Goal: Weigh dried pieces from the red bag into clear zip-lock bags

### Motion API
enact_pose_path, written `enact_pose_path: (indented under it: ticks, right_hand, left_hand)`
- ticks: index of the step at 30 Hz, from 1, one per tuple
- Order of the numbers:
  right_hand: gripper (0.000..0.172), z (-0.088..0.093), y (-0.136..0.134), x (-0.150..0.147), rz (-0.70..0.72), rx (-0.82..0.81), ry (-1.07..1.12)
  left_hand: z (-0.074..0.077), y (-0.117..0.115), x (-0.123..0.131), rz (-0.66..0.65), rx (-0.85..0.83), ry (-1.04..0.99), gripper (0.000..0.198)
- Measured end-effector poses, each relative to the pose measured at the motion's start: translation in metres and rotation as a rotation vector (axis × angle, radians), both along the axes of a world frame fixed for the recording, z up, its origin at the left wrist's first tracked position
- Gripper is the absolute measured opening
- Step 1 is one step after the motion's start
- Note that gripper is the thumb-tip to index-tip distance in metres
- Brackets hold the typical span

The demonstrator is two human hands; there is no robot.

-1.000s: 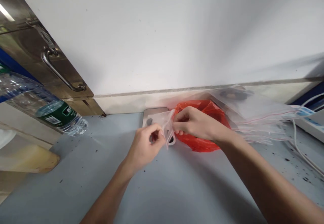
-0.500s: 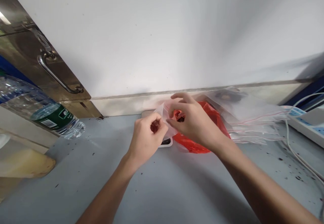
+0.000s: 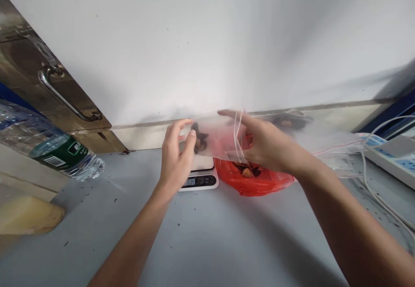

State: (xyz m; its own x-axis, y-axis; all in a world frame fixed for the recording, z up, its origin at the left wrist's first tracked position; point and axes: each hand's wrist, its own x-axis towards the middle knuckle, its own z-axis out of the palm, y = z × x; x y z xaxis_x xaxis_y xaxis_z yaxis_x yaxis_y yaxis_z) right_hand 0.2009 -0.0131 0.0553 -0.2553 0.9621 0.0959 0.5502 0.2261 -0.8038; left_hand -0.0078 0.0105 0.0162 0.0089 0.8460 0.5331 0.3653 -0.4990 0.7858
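The zip-lock bag (image 3: 218,136) looks cloudy and soft, with dark pieces (image 3: 201,141) gathered at its left end and two pale zip lines at its right end, the mouth. It is held up above the digital scale (image 3: 207,183) and the red plastic bag (image 3: 259,187). The left hand (image 3: 175,155) is at the end with the pieces, thumb and fingers curved; whether they pinch the plastic, I cannot tell. The right hand (image 3: 267,142) is at the mouth, index finger and thumb spread apart. The two hands are apart, the bag between them. Behind them the white wall (image 3: 181,40) stands near; toward the camera stretches the grey tabletop (image 3: 220,243). The water bottle (image 3: 66,153) is well apart at left, the power strip (image 3: 395,149) at right.
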Motion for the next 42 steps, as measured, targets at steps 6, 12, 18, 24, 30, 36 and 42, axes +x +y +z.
enact_pose_path:
  ticks: [6,12,18,24,30,36,42]
  right_hand:
    - [0.085,0.006,0.004,0.025,-0.075,0.185,-0.065]
    - [0.029,0.016,0.0,0.07,0.088,0.034,-0.293]
    - [0.028,0.022,-0.01,0.101,-0.036,-0.076,-0.351]
    - [0.032,0.024,-0.011,0.098,-0.085,-0.002,-0.379]
    - [0.066,0.017,-0.005,0.083,-0.219,0.066,-0.382]
    - [0.033,0.014,0.002,0.07,-0.276,0.118,-0.358]
    - [0.03,0.017,0.003,0.047,-0.139,0.041,0.075]
  left_hand:
    - [-0.006,0.013,-0.004,-0.336,-0.567,-0.456,0.053]
    - [-0.003,0.016,0.001,-0.367,-0.539,-0.478,0.036]
    - [0.004,0.026,0.011,-0.342,-0.511,-0.383,0.036]
    - [0.017,0.026,0.025,-0.382,-0.38,-0.332,0.036]
    - [0.024,0.024,0.033,-0.408,-0.277,-0.312,0.033]
    - [0.03,0.019,0.022,-0.406,-0.24,-0.386,0.024]
    - [0.038,0.022,-0.014,-0.369,-0.264,-0.077,0.037]
